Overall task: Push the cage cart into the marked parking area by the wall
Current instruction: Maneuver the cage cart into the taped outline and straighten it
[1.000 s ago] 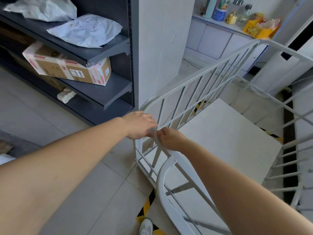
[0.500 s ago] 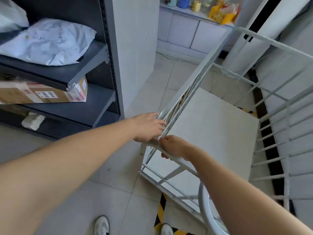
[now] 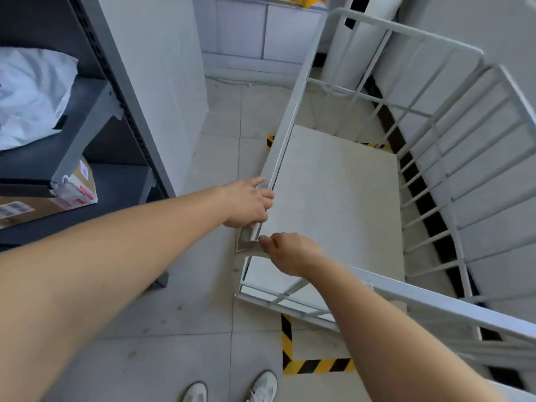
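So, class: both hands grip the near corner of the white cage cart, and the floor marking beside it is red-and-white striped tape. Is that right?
Not quite. The head view shows the tape is yellow-and-black striped, not red-and-white. The rest stands: the left hand and right hand both grip the near corner of the white cage cart.

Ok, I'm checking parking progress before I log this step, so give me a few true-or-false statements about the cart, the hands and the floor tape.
1. Both hands, left hand and right hand, grip the cage cart at its near-left top corner. True.
2. The cart holds parcels. False: its white deck is bare.
3. Yellow-black floor tape shows beside the cart's near corner. True.
4. The dark shelving stands on the person's right. False: it is on the left.
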Demonstrator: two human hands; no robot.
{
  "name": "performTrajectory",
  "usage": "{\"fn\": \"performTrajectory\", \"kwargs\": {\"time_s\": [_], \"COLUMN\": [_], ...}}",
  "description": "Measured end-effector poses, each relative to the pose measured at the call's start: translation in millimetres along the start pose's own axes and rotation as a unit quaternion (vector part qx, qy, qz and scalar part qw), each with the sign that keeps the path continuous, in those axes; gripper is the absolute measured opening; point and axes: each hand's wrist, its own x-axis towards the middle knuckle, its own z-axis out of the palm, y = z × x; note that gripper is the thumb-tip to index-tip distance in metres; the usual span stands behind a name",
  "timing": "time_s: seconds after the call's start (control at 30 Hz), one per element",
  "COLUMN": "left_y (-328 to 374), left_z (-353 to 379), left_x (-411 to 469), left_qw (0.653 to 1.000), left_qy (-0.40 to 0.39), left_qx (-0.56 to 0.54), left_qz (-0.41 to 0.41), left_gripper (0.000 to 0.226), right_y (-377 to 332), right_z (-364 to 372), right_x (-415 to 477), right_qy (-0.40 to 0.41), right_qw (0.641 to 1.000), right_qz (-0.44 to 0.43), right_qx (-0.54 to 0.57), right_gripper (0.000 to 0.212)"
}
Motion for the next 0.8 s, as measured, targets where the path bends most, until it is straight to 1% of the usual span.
{"fn": "performTrajectory", "kwargs": {"time_s": [0.13, 0.27, 0.43, 0.63, 0.8], "left_y": [0, 2, 16, 33, 29], "left_z": [-2, -1, -10, -21, -21], "left_x": [3, 7, 12, 21, 23], "left_qw": [1.000, 0.999, 0.998, 0.993, 0.991], "left_qy": [-0.001, 0.008, 0.000, -0.050, -0.056], "left_qx": [0.008, 0.020, 0.030, -0.003, -0.012], "left_qz": [0.011, 0.024, 0.056, 0.108, 0.120], "left_gripper": [0.028, 0.025, 0.026, 0.030, 0.030], "right_y": [1, 5, 16, 29, 30], "right_z": [4, 7, 14, 17, 13], "right_x": [-2, -8, -20, -36, -34], "right_qy": [0.030, 0.038, 0.030, -0.011, -0.027], "right_qw": [0.999, 0.999, 0.999, 1.000, 1.000], "right_qz": [-0.005, -0.006, 0.001, 0.013, 0.006], "right_qx": [-0.016, -0.014, -0.016, -0.008, -0.015], "right_gripper": [0.056, 0.048, 0.049, 0.049, 0.049]}}
